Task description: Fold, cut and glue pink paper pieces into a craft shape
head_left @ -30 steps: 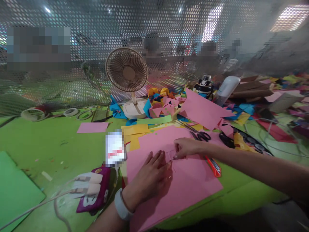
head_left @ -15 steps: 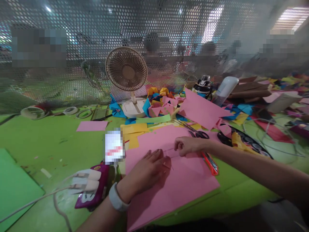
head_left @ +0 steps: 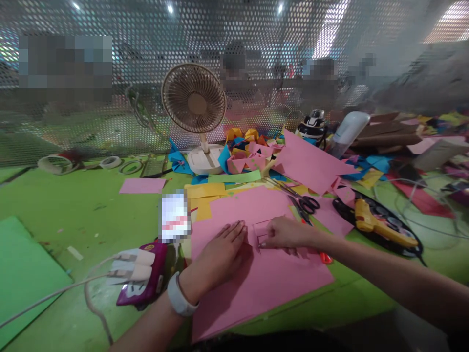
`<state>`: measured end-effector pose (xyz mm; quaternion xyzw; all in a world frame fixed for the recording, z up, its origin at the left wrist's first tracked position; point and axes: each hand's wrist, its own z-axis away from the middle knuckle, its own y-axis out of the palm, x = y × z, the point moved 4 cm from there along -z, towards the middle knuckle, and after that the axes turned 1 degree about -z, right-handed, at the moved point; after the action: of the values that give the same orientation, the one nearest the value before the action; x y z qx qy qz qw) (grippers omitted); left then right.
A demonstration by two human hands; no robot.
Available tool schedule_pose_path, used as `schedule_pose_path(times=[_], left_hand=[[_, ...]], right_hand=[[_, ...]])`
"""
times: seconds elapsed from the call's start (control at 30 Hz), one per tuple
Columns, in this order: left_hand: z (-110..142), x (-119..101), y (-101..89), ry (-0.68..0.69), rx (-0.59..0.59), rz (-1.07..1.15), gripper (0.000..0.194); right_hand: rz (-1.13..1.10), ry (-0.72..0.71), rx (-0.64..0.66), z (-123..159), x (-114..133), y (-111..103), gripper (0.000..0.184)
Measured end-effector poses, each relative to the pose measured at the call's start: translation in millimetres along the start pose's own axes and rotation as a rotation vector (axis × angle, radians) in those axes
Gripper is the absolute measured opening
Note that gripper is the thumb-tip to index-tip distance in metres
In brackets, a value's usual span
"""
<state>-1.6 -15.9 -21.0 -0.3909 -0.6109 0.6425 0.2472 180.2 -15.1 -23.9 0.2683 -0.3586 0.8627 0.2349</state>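
Observation:
A large pink paper sheet (head_left: 267, 283) lies on the green table in front of me. My left hand (head_left: 220, 252) rests flat on it with fingers stretched out, a white band on the wrist. My right hand (head_left: 284, 233) is just to its right, fingers pinched on a small cut flap of the pink sheet (head_left: 261, 230). An orange utility knife (head_left: 324, 257) lies partly hidden under my right forearm.
Scissors (head_left: 304, 203) lie behind my right hand. A yellow glue gun (head_left: 381, 226) sits on a black tray at right. A small fan (head_left: 196, 112), folded coloured papers (head_left: 245, 151), tape rolls (head_left: 110, 162), a purple pouch (head_left: 144, 281) with cable and a green sheet (head_left: 25, 274) surround the work area.
My right hand shifted slightly and now presses down on the small flap cut in the pink sheet. My left hand stayed flat. The camera view tilted a little.

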Motion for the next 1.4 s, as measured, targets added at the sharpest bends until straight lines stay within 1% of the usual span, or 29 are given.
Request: schedule_pose_path(times=[0.13,0.2,0.43,0.5,0.63,0.7,0.77,0.83,0.97,1.03,1.1,1.13,1.2,1.3,1.4], left_hand=[[0,0,1.1,0.003,0.028,-0.013,0.05],[0,0,2.2,0.004,0.029,-0.015,0.05],[1,-4,-0.6,-0.017,-0.022,-0.015,0.046],[1,-6,-1.9,-0.03,-0.05,-0.017,0.044],[-1,-8,-2.8,-0.069,-0.135,-0.003,0.035],[-2,-9,-3.7,-0.065,-0.186,0.012,0.028],[-3,-11,-4.3,-0.053,-0.213,0.035,0.022],[-4,-12,-4.3,-0.043,-0.207,0.056,0.019],[-5,-12,-3.8,-0.023,-0.187,0.046,0.021],[-4,-11,-3.2,-0.021,-0.17,0.014,0.02],[-4,-10,-3.1,-0.018,-0.157,-0.01,0.019],[-4,-10,-3.4,-0.014,-0.155,-0.009,0.019],[-3,-10,-4.4,-0.009,-0.152,0.024,0.019],[-3,-11,-7.3,-0.012,-0.153,0.083,0.018],[-3,-14,-11.0,-0.002,-0.161,0.12,0.018]], right_hand=[[-0.05,0.034,0.064,-1,-6,1,0.033],[-0.045,0.042,0.067,-2,-8,2,0.035],[0.08,-0.009,-0.127,-6,-4,11,0.039],[0.112,-0.052,-0.177,-3,0,11,0.037],[0.159,-0.108,-0.243,4,8,9,0.024],[0.201,-0.134,-0.288,6,12,8,0.022],[0.253,-0.194,-0.337,7,15,8,0.022],[0.277,-0.268,-0.369,8,17,9,0.019],[0.299,-0.401,-0.412,13,20,8,0.015],[0.339,-0.503,-0.444,17,23,5,0.012],[0.379,-0.598,-0.476,18,24,3,0.014],[0.391,-0.622,-0.484,17,24,2,0.016],[0.393,-0.625,-0.488,12,19,2,0.014],[0.355,-0.613,-0.461,4,13,3,0.007],[0.311,-0.608,-0.448,2,10,4,0.006]])
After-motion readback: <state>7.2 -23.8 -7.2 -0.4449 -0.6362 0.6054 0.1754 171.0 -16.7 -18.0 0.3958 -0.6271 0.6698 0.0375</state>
